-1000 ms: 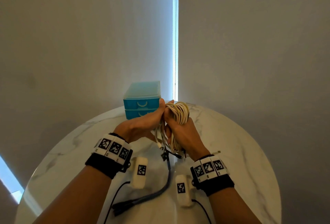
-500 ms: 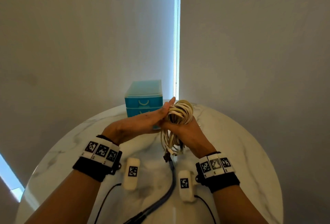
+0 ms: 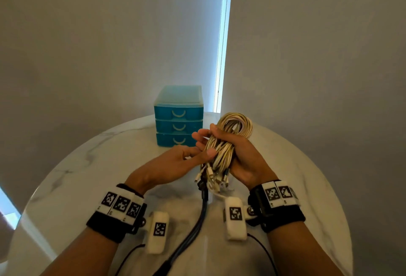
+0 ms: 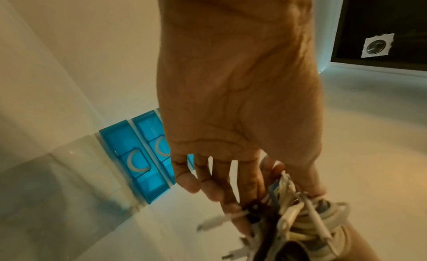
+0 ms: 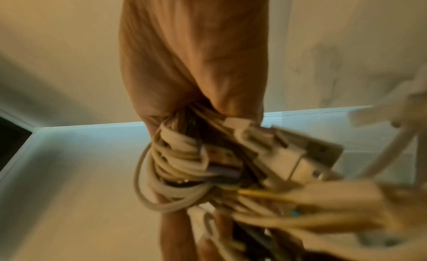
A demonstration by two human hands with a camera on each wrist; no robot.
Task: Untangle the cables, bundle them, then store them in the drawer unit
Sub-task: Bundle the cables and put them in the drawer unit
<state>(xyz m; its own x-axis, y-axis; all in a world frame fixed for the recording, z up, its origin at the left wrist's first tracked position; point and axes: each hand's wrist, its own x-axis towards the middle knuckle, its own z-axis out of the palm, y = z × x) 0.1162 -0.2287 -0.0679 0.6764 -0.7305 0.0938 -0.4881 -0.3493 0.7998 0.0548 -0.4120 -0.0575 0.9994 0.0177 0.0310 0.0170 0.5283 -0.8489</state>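
At centre frame, my right hand (image 3: pixel 239 155) grips the cable bundle (image 3: pixel 228 137) above the table (image 3: pixel 87 165); my left hand (image 3: pixel 175 163) has loosened, fingers spread against it. Coiling looks done; the drawer unit (image 3: pixel 178 115), still shut, comes next.

Cream cable bundle (image 3: pixel 228 141), blue drawer unit (image 3: pixel 178 119), white marbled table (image 3: pixel 109 165)

Right hand (image 3: pixel 241 155) grips coiled bundle of cream cables (image 3: pixel 228 137) above the desk (image 3: pixel 87 165), fingers (image 3: pixel 204 135) curled round its middle. Left hand (image 3: pixel 173 165) palm up just left of those fingers, thumb tip touching the coil. Plug ends (image 3: pixel 208 181) dangle below both hands. Dark blue cable (image 3: pixel 197 220) trails down from the plugs. Blue three-drawer unit (image 3: pixel 179 119) just beyond fingers, drawers closed.
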